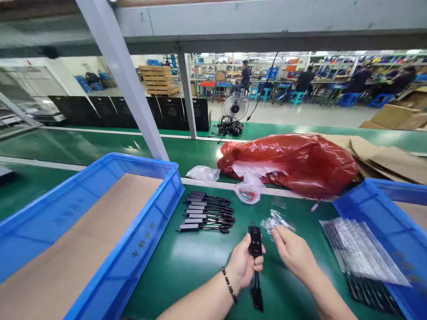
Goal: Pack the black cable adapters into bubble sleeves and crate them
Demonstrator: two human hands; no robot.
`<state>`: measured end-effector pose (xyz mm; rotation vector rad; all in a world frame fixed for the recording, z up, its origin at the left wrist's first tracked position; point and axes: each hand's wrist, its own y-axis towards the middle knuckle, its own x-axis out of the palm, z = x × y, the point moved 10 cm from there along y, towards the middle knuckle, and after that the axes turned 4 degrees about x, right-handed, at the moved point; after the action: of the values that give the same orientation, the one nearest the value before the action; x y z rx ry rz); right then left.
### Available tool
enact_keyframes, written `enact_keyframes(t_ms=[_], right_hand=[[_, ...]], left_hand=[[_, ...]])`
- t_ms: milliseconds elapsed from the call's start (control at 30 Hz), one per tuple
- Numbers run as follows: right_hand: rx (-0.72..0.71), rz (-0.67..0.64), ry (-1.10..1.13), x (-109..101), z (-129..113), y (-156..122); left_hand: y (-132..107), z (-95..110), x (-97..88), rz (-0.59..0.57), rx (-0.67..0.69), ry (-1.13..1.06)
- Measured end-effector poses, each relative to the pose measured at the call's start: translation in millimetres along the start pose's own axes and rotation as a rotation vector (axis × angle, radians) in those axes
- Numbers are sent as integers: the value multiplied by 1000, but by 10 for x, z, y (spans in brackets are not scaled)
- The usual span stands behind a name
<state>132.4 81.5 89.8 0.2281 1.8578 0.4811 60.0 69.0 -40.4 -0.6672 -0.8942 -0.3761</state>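
Note:
My left hand [245, 262], with a beaded bracelet at the wrist, is closed around a small black electronic module [255, 240]. Short black leads with a connector [256, 298] hang below the fist. To its right, the thumb and fingers of my right hand [293, 249] pinch together at the near edge of a crumpled clear plastic bag [277, 221]. The bag lies on the green bench [193, 262]. Left of my hands, several similar black modules with cables [207, 213] lie in a row. Beyond them sits a small clear bag with red pieces [247, 194].
A long blue bin [156, 231] lined with cardboard stands left, another blue bin [383, 231] right. Bubble-wrapped parts [360, 249] lean by the right bin. A red plastic bag [293, 162] spreads across the back. A grey slanted post [133, 89] rises behind the left bin.

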Motion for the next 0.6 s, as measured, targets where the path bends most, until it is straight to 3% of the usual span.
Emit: enact_keyframes(t_ms=[267,600], right_hand=[[-56,3,-100,141,-141,23],[-8,-62,-105,309,-62,-2]], left_hand=[[40,5,-8,-13,48,12],[22,13,-10,-2,47,34]])
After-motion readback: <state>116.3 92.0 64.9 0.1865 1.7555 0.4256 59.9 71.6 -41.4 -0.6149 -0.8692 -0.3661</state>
